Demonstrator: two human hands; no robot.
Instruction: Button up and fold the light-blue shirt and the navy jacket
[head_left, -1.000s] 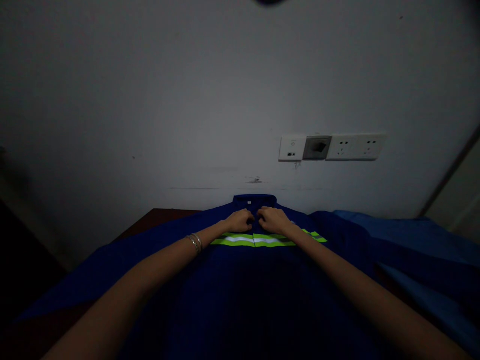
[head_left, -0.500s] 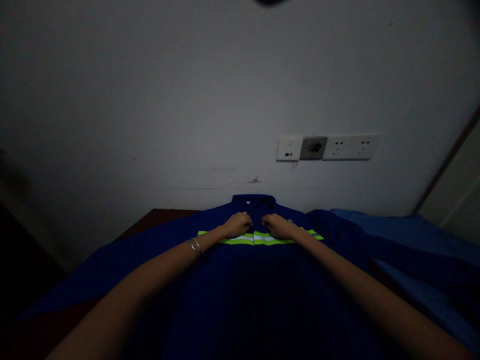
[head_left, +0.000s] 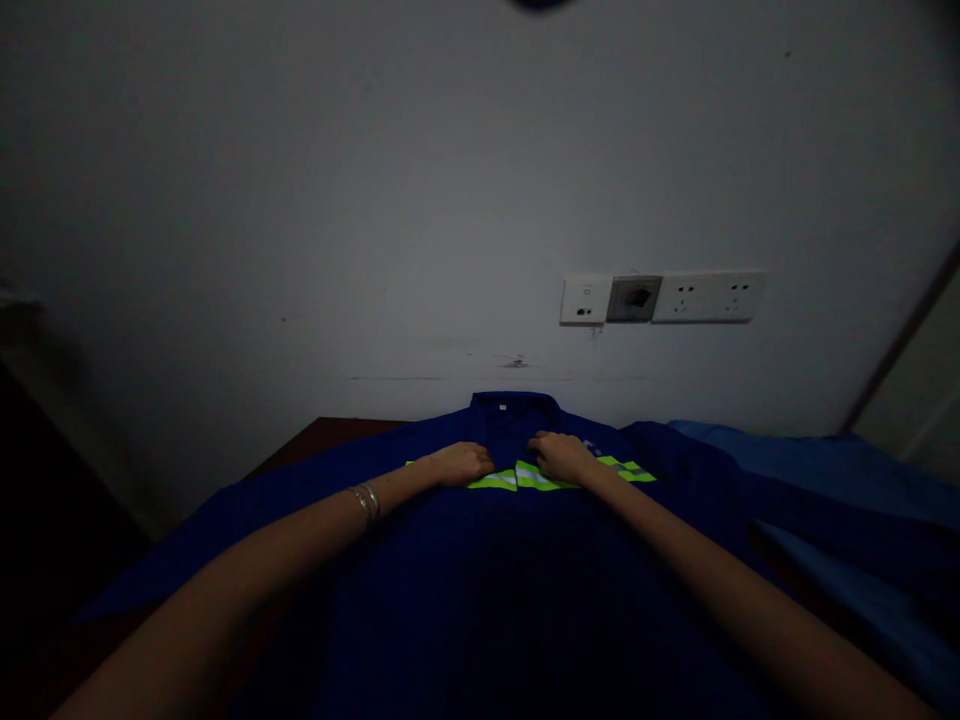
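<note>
A dark blue work jacket [head_left: 450,560] lies front up, its collar [head_left: 517,402] against the wall and a yellow-green and silver reflective strip [head_left: 540,478] across the chest. My left hand [head_left: 463,463], with bracelets [head_left: 366,500] at the wrist, rests fairly flat on the strip left of the front opening. Its fingers are close together, bent slightly down on the cloth. On the other side of the opening, my right hand [head_left: 562,456] has its fingers curled onto the jacket's front edge just above the strip. The fingertips of both hands are partly hidden.
Under the jacket is a dark red tabletop [head_left: 330,432]. Lighter blue cloth [head_left: 780,452] lies at the right, partly beneath the sleeve. Behind stands a pale wall [head_left: 337,200] with a row of sockets and switches [head_left: 705,297]. The room is dim.
My left hand has shifted left, away from the front opening, and flattened onto the strip. My right hand stays close to the front edge. The view has moved slightly.
</note>
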